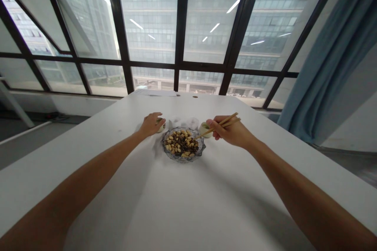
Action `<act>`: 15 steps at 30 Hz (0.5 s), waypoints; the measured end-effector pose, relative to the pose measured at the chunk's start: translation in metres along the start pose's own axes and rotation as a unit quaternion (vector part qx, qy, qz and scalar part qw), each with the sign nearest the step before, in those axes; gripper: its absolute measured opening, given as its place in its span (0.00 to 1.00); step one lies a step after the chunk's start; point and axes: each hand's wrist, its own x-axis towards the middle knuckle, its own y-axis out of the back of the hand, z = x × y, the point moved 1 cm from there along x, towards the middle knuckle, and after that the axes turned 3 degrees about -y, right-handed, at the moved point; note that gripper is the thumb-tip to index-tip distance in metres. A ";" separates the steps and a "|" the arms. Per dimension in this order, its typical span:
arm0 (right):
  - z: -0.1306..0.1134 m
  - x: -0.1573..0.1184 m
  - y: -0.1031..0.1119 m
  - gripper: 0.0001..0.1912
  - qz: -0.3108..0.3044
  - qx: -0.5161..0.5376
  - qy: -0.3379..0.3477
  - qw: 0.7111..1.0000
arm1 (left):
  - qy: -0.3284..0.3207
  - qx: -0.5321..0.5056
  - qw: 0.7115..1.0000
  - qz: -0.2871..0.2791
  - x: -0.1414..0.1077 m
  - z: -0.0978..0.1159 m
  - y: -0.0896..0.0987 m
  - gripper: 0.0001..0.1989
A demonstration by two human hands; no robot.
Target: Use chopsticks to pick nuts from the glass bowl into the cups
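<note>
A clear glass dish [201,152] with a scalloped rim holds a mix of pale nuts and dark seeds [183,143]. My right hand [228,130] is closed round a pair of wooden chopsticks [218,125], whose tips reach the right side of the mix. Whether a nut or seed sits between the tips is too small to tell. Just left of the dish, my left hand [151,124] has its fingers round a small light cup [161,125] with a dark mark, partly hidden by the hand. A second small light cup [205,128] stands right of the dish, partly behind my right hand.
Crumpled clear plastic or glass [185,122] lies behind the dish on the white table [182,204]. Paper [156,93] lies at the far edge, near a small round brown spot [194,97]. Dark-framed windows [176,62] rise beyond; a blue curtain [324,66] hangs at right.
</note>
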 end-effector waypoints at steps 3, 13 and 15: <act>0.003 0.001 -0.005 0.31 -0.012 0.006 -0.003 1.000 | 0.036 -0.046 0.998 0.011 -0.014 -0.009 -0.007 0.22; 0.005 0.002 0.001 0.33 0.037 0.061 -0.015 0.997 | 0.099 -0.116 0.988 0.029 -0.027 -0.014 -0.020 0.39; 0.005 0.003 0.002 0.33 0.062 0.105 -0.032 0.992 | 0.107 -0.112 0.988 0.018 -0.027 -0.014 -0.019 0.40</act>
